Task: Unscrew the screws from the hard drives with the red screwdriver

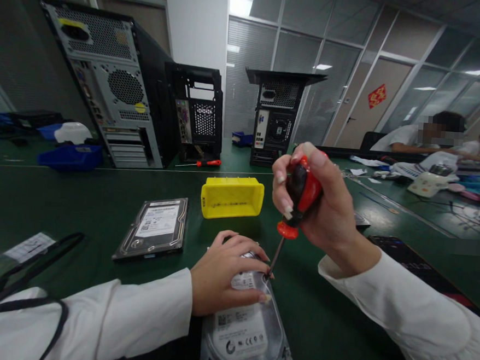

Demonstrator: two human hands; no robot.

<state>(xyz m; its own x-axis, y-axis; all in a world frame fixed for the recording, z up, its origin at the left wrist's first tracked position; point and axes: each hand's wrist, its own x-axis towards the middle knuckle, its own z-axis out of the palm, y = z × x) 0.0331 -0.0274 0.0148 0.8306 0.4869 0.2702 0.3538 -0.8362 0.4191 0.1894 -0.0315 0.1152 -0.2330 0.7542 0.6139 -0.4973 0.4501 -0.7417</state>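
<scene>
Right, so the R hand (pixel 324 202) is wrapped firmly round a red-and-black screwdriver (pixel 297 185), shaft slanting so its tip meets the rim of the HDD (pixel 241 333) at approx 1 o'clock. L hand (pixel 233 273) lies spread flat over the drive, prob. b/c it needs steadying vs. twist; its fingertips are right by the tip. HDD sits flat on the green bench (pixel 308 322), at 6. Yellow bin (pixel 233 184) w/ small dark bits (pixel 238 204) is at 12, prob. for easy reach; 2nd drive (pixel 155 223) at 10. Elbow room: approx 3, betw. HDD and R sleeve (pixel 412 307); PC tower (pixel 128 68) walls off 11.
</scene>
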